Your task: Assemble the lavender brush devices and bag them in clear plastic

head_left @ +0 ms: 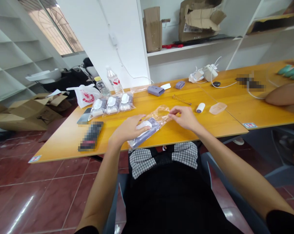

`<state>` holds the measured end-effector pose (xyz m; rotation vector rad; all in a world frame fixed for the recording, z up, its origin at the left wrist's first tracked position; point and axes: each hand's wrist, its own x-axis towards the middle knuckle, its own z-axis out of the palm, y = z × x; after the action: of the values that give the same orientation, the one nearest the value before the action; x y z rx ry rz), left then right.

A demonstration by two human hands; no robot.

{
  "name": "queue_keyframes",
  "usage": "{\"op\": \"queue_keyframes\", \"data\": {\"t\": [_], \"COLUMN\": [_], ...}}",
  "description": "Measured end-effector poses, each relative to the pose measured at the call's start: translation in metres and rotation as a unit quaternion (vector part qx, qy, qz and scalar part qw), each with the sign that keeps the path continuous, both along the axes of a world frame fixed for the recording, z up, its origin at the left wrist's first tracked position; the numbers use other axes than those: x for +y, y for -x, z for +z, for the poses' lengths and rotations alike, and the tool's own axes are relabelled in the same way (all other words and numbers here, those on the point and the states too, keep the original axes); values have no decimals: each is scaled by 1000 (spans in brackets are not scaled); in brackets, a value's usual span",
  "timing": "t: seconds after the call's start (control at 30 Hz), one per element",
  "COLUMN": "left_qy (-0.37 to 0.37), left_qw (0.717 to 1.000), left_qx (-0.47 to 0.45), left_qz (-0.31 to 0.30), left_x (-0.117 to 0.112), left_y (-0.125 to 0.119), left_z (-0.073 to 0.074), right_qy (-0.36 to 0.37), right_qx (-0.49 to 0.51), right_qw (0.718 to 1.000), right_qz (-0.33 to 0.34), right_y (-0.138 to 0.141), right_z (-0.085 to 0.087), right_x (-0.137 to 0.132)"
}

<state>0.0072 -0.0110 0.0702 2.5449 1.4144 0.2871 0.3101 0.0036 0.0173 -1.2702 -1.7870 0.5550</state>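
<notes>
A clear plastic bag (162,112) lies near the table's front edge with a purple-and-white item (147,137) inside. My left hand (124,130) is closed over the bag's left part, with the thumb across the item's white piece. At the bag's other end, my right hand (184,117) pinches the thin plastic between thumb and fingertips. Past my left hand stand several similar bagged items (112,104) in a row. A small white cylinder (200,108) with a dark end lies to the right of my right hand.
Farther back lie a purple casing (155,90), a smaller purple piece (180,85) and a coiled wire (181,99). A translucent tray (218,108) sits at right, near a white charger (209,72). Bottles (114,81) and a carrier bag (87,96) stand back left. Another person's arm (283,94) rests at far right.
</notes>
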Motion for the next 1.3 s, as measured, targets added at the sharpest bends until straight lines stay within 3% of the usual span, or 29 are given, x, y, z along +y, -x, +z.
{"op": "queue_keyframes", "data": {"t": [0.13,0.2,0.27,0.33,0.4,0.6,0.77,0.97,1.3], "left_qy": [32,61,109,158,184,196,214,259,285], "left_qw": [999,995,988,978,971,959,941,915,904], "left_qx": [-7,-43,-74,-91,-107,-197,-261,-309,-293], "left_qz": [42,60,81,100,105,49,27,14,127], "left_x": [8,14,20,23,24,26,29,24,32], "left_y": [18,24,26,23,16,-3,-5,-11,18], "left_z": [3,0,-5,-11,-16,-34,-43,-44,-35], "right_qy": [0,49,162,286,330,290,280,260,282], "right_qx": [5,19,54,103,151,265,300,331,322], "right_qw": [994,991,983,952,929,919,912,907,903], "right_qz": [-111,-119,-62,29,69,22,6,6,-30], "right_y": [-25,-31,-30,-21,-7,23,22,21,6], "right_z": [-5,-6,-5,-2,1,-2,-11,-17,-12], "right_x": [13,15,12,6,-2,-6,1,4,11]}}
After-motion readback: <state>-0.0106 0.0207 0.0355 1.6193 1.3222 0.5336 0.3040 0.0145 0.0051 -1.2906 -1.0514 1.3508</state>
